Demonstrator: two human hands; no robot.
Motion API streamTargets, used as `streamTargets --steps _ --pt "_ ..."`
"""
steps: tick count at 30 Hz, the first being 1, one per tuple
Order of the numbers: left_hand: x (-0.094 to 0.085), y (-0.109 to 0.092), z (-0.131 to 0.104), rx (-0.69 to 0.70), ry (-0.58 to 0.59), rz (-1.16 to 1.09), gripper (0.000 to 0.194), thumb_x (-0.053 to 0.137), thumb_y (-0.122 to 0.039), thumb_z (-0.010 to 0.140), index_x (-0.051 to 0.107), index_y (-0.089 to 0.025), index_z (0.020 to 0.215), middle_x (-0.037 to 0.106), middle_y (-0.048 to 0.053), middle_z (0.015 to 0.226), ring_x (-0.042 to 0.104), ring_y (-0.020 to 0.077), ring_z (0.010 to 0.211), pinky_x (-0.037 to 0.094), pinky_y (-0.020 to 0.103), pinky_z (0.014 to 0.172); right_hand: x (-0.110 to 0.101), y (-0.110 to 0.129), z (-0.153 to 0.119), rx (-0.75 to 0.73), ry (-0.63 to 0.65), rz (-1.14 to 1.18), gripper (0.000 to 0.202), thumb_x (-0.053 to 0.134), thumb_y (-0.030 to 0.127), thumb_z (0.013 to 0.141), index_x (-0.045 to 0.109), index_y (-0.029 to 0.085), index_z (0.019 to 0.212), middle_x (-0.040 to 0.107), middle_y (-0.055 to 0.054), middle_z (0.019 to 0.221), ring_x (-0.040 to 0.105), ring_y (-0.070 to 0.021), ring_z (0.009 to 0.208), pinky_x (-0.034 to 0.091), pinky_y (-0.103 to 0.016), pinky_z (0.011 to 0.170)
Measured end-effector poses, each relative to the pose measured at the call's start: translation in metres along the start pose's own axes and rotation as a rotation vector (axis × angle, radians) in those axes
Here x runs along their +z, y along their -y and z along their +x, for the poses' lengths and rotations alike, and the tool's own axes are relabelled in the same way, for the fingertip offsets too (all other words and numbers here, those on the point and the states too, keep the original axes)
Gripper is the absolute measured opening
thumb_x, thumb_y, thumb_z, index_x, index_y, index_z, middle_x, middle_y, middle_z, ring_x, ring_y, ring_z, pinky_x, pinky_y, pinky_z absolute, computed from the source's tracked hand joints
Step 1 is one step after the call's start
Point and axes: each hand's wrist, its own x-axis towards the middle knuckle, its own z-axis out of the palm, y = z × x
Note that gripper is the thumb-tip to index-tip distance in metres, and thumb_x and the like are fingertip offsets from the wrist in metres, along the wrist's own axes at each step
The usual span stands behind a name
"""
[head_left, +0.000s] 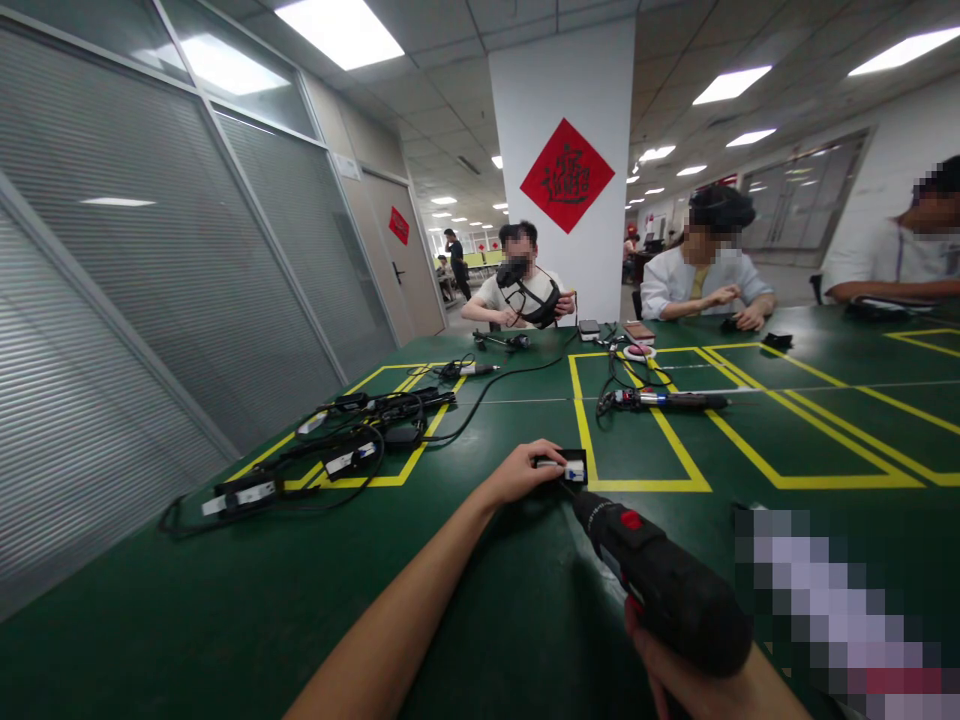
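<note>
My right hand (658, 655) is wrapped around the handle of a black cordless drill (667, 570) with a red button on top. The drill points forward and left, its thin bit close to a small black box (583, 455) on the green table. White and blue parts (575, 470) show inside the box. My left hand (529, 472) grips the left side of this box, fingers bent over it and steadying it on the table. From here I cannot tell whether the bit touches the box.
Black power adapters and cables (375, 420) lie in a heap on the left. A pen-like electric screwdriver (667, 400) and its cord lie ahead on the right. A pixelated object (832, 600) is near my right arm. People sit across the green table (225, 600), one holding a black headset (540, 305).
</note>
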Motion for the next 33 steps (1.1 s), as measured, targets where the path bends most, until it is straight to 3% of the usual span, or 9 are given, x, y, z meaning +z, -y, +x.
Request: streamTargets --steps 6,12,18,24,30,33 --pt "0.000 0.000 0.000 -0.006 0.006 0.003 0.020 0.058 -0.027 0.074 0.066 -0.017 0.089 0.055 0.008 0.109 0.051 0.0191 0.102 0.036 0.030 0.091 0.001 -0.009 0.005 -0.046 0.038 0.046 0.037 0.047 0.041 0.075 0.058 0.010 0.092 0.062 -0.004 0.047 0.057 -0.0140 0.034 0.041 -0.020 0.034" --pt "0.000 0.001 0.000 0.002 0.006 0.002 0.021 0.058 -0.028 0.074 0.066 -0.016 0.089 0.055 0.007 0.109 0.052 0.0186 0.101 0.036 0.029 0.091 0.004 -0.023 0.012 -0.033 0.069 0.054 0.027 0.049 0.039 0.076 0.057 0.014 0.083 0.054 0.003 0.040 0.056 -0.0123 0.033 0.037 -0.017 0.031" --pt "0.000 0.002 0.001 -0.003 0.013 -0.007 0.022 0.059 -0.029 0.074 0.066 -0.015 0.089 0.056 0.008 0.108 0.052 0.0187 0.101 0.035 0.029 0.091 0.003 -0.013 0.009 0.036 0.043 0.006 0.034 0.047 0.042 0.075 0.059 0.012 0.084 0.059 -0.003 0.042 0.056 -0.0134 0.034 0.041 -0.022 0.036" --pt "-0.001 0.000 0.000 0.008 0.020 -0.016 0.021 0.058 -0.028 0.075 0.065 -0.016 0.090 0.055 0.007 0.109 0.052 0.0189 0.100 0.035 0.030 0.091 0.005 -0.003 0.008 0.047 0.017 -0.061 0.024 0.049 0.033 0.076 0.057 0.017 0.060 0.054 0.001 0.038 0.053 -0.0109 0.031 0.038 -0.018 0.033" --pt "-0.001 -0.001 0.001 0.002 0.020 -0.023 0.021 0.058 -0.028 0.074 0.066 -0.016 0.090 0.055 0.008 0.109 0.052 0.0190 0.101 0.035 0.030 0.091 -0.004 0.009 -0.002 -0.029 0.031 0.078 0.019 0.053 0.034 0.075 0.059 0.017 0.068 0.051 0.004 0.038 0.052 -0.0106 0.032 0.036 -0.018 0.033" --pt "-0.001 -0.002 0.001 -0.011 0.017 -0.015 0.022 0.059 -0.029 0.074 0.066 -0.016 0.090 0.055 0.008 0.110 0.051 0.0195 0.101 0.035 0.030 0.091 -0.007 0.013 -0.006 -0.053 0.024 0.076 0.023 0.053 0.037 0.075 0.058 0.018 0.061 0.050 0.004 0.038 0.052 -0.0106 0.035 0.039 -0.019 0.037"
